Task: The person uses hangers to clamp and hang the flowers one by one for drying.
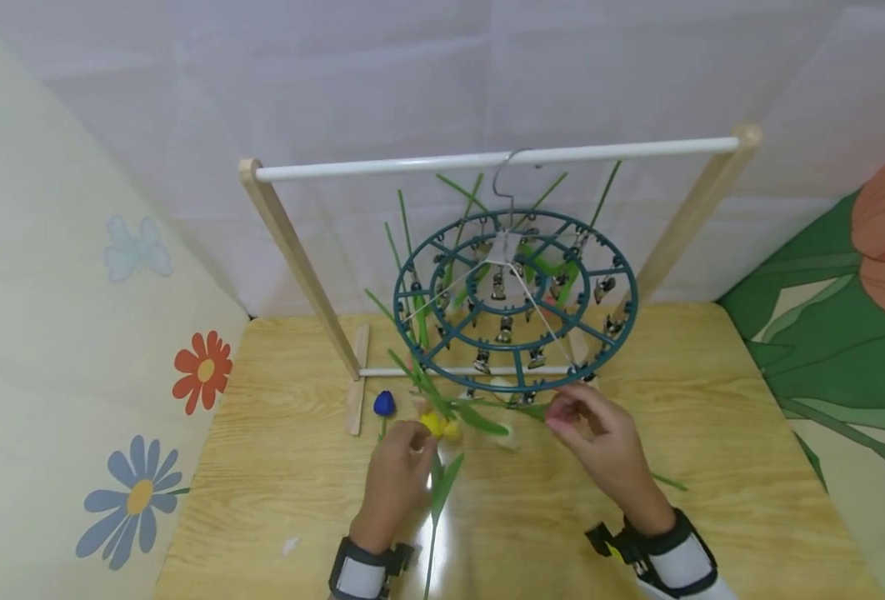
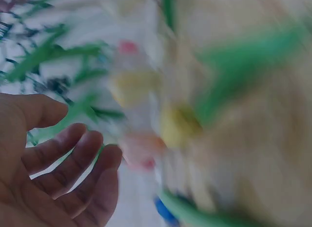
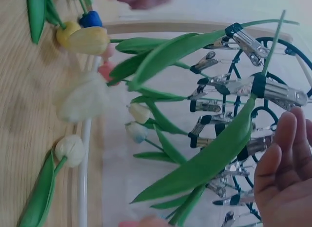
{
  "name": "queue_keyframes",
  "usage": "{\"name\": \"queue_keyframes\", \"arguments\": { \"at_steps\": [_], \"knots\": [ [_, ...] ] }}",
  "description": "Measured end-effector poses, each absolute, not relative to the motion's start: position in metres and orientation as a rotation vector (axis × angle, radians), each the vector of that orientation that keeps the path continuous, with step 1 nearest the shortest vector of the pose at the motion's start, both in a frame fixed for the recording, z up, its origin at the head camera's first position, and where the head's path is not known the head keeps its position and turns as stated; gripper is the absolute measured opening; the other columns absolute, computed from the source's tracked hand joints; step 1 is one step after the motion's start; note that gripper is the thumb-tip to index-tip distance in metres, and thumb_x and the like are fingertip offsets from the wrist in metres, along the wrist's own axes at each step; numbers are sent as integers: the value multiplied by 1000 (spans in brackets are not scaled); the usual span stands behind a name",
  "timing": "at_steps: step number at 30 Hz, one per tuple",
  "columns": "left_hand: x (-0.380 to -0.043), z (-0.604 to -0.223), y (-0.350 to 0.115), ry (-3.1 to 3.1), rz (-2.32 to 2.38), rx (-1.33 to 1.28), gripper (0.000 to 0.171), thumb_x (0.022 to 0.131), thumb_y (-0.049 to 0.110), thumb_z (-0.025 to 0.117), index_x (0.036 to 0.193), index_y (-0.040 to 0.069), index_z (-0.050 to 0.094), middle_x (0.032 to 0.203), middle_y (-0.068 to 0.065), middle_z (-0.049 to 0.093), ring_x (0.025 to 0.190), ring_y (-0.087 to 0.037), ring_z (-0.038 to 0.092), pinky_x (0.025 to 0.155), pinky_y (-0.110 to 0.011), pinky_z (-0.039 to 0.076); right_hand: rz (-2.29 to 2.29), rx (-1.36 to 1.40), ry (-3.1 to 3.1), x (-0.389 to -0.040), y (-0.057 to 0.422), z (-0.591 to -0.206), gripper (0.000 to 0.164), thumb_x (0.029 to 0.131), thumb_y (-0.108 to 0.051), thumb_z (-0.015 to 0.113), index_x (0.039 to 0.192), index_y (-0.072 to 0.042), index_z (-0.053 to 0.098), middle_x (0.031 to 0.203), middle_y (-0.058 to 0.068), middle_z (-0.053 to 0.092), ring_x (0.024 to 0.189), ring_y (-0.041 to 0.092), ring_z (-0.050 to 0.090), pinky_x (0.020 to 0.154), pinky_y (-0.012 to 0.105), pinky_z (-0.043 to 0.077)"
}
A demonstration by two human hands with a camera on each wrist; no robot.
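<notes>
A round dark-green clip hanger (image 1: 517,389) hangs by its metal hook from a white rod. Several artificial tulips hang head-down from its metal clips, among them a white tulip (image 3: 80,97), blurred in the right wrist view. My right hand (image 1: 600,437) is at the hanger's front rim, fingertips close beside a metal clip (image 3: 280,92) that grips a green stem. Its fingers are loosely bent around nothing visible. Lower left, my left hand (image 1: 399,471) is next to yellow tulips (image 1: 433,424); the left wrist view shows its fingers (image 2: 73,163) relaxed, with nothing between them.
The wooden frame (image 1: 292,258) holds the white rod (image 1: 382,168) over the wood-grain table (image 1: 277,467). On the table lie a blue tulip (image 1: 384,403), a white tulip (image 3: 68,150) and a long-stemmed flower with green leaves (image 1: 446,487). A white cloth (image 1: 382,75) covers the back.
</notes>
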State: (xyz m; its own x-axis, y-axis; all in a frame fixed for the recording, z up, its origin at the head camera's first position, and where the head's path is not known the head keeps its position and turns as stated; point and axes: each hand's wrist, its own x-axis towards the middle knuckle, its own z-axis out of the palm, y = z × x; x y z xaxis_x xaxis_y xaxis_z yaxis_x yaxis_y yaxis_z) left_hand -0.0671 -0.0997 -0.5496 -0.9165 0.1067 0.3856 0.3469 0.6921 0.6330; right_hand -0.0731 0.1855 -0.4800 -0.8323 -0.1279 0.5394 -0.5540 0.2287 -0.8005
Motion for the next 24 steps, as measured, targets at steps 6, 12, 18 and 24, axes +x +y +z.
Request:
{"name": "queue_keyframes", "arguments": {
  "at_steps": [6,12,18,24],
  "knots": [
    [-59,-571,-128,-2807,-829,-34,29,86,20,81,106,6,65,94,-7,62,78,-20,59,60,-34,53,1664,609,-2106,-69,203,-485,30,93,22,54,122,20,58,102,-3,69,91,5,67,78,14,57],
    [-54,-579,-138,-2946,-901,210,46,85,18,81,122,-1,60,100,-14,56,79,-21,52,58,-34,46,1610,609,-2038,-75,222,-489,30,94,26,45,118,19,62,113,3,73,105,9,70,94,13,55],
    [-55,-581,-139,-3034,-881,281,50,82,12,82,124,-3,58,97,-13,57,79,-23,54,59,-36,47,1376,447,-2203,-74,239,-490,24,96,18,52,111,10,69,112,-3,71,109,-1,65,98,9,50],
    [-56,-582,-138,-3051,-756,279,30,87,2,74,112,-4,60,91,-15,59,74,-29,63,57,-43,55,1185,377,-2351,-71,249,-495,20,97,11,60,111,3,71,109,9,72,109,-10,59,95,4,45]
  ]
}}
